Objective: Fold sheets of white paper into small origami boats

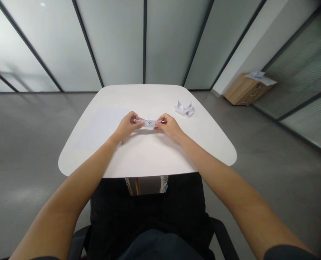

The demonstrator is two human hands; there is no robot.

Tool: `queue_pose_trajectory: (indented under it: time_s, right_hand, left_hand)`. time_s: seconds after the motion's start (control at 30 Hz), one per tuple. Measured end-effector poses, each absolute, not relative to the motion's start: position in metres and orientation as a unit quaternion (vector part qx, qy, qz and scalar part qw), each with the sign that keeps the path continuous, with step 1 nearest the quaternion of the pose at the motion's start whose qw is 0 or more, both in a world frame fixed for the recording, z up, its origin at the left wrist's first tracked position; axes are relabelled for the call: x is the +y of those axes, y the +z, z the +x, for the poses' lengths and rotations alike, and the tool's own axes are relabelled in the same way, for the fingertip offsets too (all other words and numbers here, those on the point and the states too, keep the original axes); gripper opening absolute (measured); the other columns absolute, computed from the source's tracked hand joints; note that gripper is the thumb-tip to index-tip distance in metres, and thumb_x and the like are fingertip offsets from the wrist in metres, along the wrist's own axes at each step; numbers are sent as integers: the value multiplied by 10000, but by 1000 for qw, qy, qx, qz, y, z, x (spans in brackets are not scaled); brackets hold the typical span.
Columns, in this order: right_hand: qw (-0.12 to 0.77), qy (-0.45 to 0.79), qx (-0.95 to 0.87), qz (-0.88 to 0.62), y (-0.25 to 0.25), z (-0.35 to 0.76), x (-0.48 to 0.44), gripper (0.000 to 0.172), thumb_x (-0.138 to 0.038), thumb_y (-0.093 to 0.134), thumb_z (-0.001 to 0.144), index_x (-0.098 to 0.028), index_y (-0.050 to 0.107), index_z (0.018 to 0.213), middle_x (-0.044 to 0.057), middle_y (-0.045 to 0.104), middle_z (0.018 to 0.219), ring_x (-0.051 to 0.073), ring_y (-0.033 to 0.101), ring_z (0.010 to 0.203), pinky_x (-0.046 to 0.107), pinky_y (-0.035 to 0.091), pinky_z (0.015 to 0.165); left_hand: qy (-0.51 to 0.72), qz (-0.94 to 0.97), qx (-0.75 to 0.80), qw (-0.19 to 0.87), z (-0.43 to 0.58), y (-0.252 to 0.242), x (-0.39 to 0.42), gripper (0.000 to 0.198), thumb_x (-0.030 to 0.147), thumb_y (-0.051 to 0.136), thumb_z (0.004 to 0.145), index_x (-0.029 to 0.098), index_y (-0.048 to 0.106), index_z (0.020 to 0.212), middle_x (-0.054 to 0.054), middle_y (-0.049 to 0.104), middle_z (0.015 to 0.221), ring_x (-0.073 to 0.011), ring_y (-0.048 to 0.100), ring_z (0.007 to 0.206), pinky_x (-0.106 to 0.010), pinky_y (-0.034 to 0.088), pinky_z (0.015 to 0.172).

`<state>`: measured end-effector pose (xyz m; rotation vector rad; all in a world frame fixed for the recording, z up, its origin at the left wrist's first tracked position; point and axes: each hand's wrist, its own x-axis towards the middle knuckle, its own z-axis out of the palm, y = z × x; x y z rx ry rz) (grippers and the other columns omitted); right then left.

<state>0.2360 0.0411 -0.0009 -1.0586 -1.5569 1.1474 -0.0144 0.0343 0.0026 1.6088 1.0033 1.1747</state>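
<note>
Between my left hand [128, 126] and my right hand [169, 127] is a narrow strip of folded white paper [148, 123] with a small dark mark at its middle. Each hand pinches one end of it, just above the table. Up and to the right of my right hand, a crumpled origami paper figure [185, 108] rests on the tabletop, not touching either hand. A flat, pale sheet of paper [100, 129] lies on the left of the table, its near right corner partly under my left hand.
I am seated at a rounded white table [149, 96], with my dark-clothed lap and a chair's armrests below its near edge. A wooden drawer cabinet [246, 89] with loose papers [259, 77] on top stands at the right, against frosted glass walls.
</note>
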Motion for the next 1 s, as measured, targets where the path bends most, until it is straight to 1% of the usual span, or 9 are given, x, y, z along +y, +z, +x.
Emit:
queue_pose_trajectory:
  time_s: [0.13, 0.23, 0.33, 0.43, 0.53, 0.63, 0.7, 0.87, 1.0]
  right_hand:
    - [475, 453, -618, -433, 1, 230, 37, 271, -345, 735, 786, -243, 537, 940, -13, 644, 920, 183, 725, 839, 385, 663, 819]
    - [485, 438, -621, -432, 4, 227, 33, 285, -351, 723, 799, -248, 551, 1001, -23, 626, 912, 169, 716, 807, 371, 668, 797]
    - [479, 439, -631, -423, 8, 224, 29, 311, -395, 730, 818, -258, 589, 1059, -20, 638, 911, 166, 710, 814, 369, 669, 812]
    - [482, 466, -629, -394, 10, 224, 26, 314, -459, 773, 792, -240, 625, 961, 4, 654, 962, 179, 708, 864, 384, 663, 848]
    - [467, 493, -630, -377, 8, 224, 25, 389, -470, 841, 725, -232, 597, 911, 2, 662, 963, 185, 706, 840, 385, 646, 832]
    - [441, 466, -661, -389, 7, 224, 24, 491, -453, 895, 667, -238, 600, 996, -3, 691, 979, 174, 681, 773, 353, 608, 761]
    - [436, 432, -681, -400, 7, 222, 23, 525, -441, 902, 657, -237, 624, 1055, 8, 716, 1024, 177, 672, 781, 343, 583, 752]
    - [456, 406, -677, -411, 9, 218, 22, 394, -438, 853, 720, -222, 680, 1000, 19, 755, 987, 206, 716, 832, 358, 568, 811]
    - [474, 424, -656, -406, 7, 217, 22, 402, -448, 870, 721, -218, 693, 999, 24, 771, 956, 207, 745, 803, 367, 591, 820]
  left_hand:
    - [478, 624, 392, 478, -10, 2, 33, 571, 409, 851, 767, 222, 527, 1199, -69, 746, 1109, -146, 710, 855, -319, 592, 813]
    - [468, 640, 404, 457, -5, 5, 28, 567, 454, 832, 794, 230, 591, 1256, -75, 715, 1164, -159, 709, 919, -328, 592, 857]
    - [459, 662, 420, 417, -1, 8, 23, 650, 428, 911, 706, 212, 637, 1253, -78, 721, 1137, -174, 705, 910, -314, 571, 854]
    - [481, 636, 418, 435, 2, 10, 21, 774, 402, 950, 652, 198, 597, 1310, -78, 751, 1072, -200, 718, 900, -328, 564, 845]
    - [501, 608, 404, 464, 3, 10, 21, 730, 408, 957, 648, 170, 628, 1255, -83, 767, 1020, -224, 730, 908, -344, 555, 856]
    - [503, 597, 396, 483, 3, 10, 22, 660, 393, 976, 611, 155, 671, 1145, -85, 766, 1026, -230, 728, 920, -360, 550, 880]
    - [502, 587, 394, 498, 3, 10, 21, 652, 383, 983, 594, 156, 667, 1116, -73, 763, 997, -224, 722, 911, -361, 548, 878]
    - [496, 568, 386, 531, 5, 9, 19, 707, 383, 991, 586, 156, 650, 1163, -58, 759, 970, -212, 713, 904, -346, 537, 867]
    - [495, 568, 388, 531, 7, 7, 20, 676, 416, 981, 618, 155, 674, 1161, -54, 748, 951, -199, 698, 876, -321, 518, 828]
